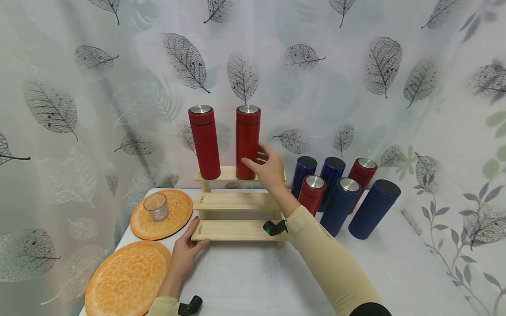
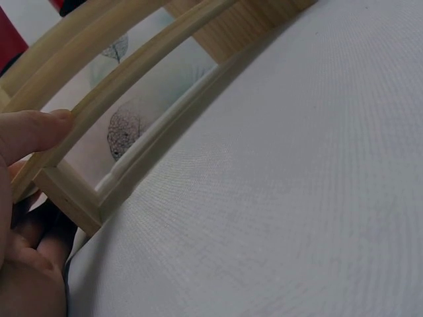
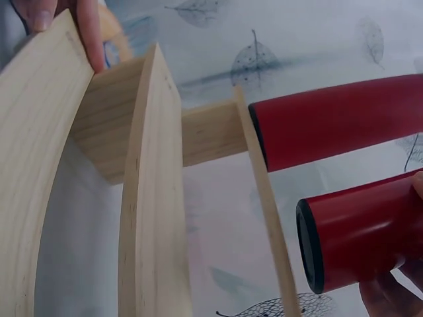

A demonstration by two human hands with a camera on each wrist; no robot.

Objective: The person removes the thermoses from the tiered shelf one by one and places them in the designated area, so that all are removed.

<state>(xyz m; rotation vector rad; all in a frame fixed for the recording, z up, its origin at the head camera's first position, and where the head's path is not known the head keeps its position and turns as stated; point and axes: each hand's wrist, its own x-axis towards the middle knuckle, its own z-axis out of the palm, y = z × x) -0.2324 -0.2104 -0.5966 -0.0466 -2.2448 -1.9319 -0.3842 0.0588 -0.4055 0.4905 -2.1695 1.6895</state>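
Observation:
My right hand grips a red thermos bottle with a silver lid top, upright at the top tier of a three-step wooden rack. In the right wrist view, a small gap shows between that bottle's dark base and the top board. A second red thermos bottle stands on the left part of the same tier. My left hand holds the left end of the rack's lowest step, its thumb on the board's front edge and the other fingers partly hidden behind the side.
Right of the rack stand several blue bottles and two red thermos bottles. At the left lie two round orange placemats, the farther one with a clear glass on it. A leaf-patterned curtain hangs behind the white table.

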